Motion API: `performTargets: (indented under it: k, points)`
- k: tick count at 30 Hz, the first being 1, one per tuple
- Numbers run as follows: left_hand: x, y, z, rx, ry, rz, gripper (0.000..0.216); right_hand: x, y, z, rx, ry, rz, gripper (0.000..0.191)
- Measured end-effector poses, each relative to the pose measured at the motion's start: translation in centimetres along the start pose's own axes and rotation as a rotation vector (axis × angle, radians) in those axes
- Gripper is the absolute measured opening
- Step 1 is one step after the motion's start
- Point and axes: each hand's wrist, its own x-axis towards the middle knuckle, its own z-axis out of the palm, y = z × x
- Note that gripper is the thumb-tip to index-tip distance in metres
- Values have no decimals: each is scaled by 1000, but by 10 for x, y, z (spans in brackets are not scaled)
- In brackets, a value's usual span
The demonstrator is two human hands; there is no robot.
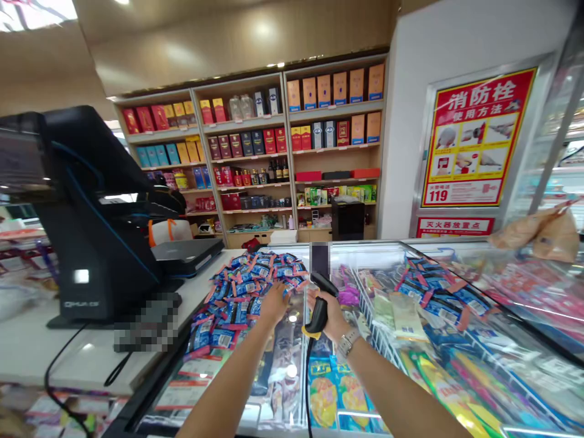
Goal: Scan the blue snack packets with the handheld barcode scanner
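Note:
My right hand is wrapped round a black and yellow barcode scanner, its cord hanging down over the glass. On that wrist is a silver watch. My left hand rests at the right edge of a heap of small blue and pink snack packets, fingers stretched out over them. Whether the fingertips pinch a packet is too small to tell. The heap lies on the glass top of a chest freezer. A second, smaller group of blue packets lies further right on the glass.
Left stands a counter with a black checkout terminal and a black box-shaped device. Frozen bags show through the freezer glass. Behind it are shelves of boxed bottles. A red fire-hydrant sign hangs at right, near a brown bag.

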Motion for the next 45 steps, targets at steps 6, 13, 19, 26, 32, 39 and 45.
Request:
performTargets:
  k: [6, 13, 19, 26, 32, 39, 45]
  points:
    - [-24, -6, -2, -212, 84, -4, 23, 10, 36, 12, -127, 34, 18, 16]
    - [-29, 5, -12, -427, 52, 150, 30, -5, 26, 15, -110, 102, -30, 24]
    - [-36, 18, -17, -498, 160, 117, 32, -14, 23, 18, -86, 214, -54, 25]
    - [-41, 26, -14, -483, 169, 113, 39, -21, 20, 12, -94, 231, -121, 31]
    - [-39, 29, -6, -845, 144, -170, 77, -18, 19, 8, -104, 255, -135, 29]
    - [-37, 31, -3, -1421, -100, -550, 48, -21, 11, 12, -123, 271, -113, 30]
    - [-35, 31, -17, -1390, -148, -544, 50, -21, 0, 13, -228, 198, -205, 30]
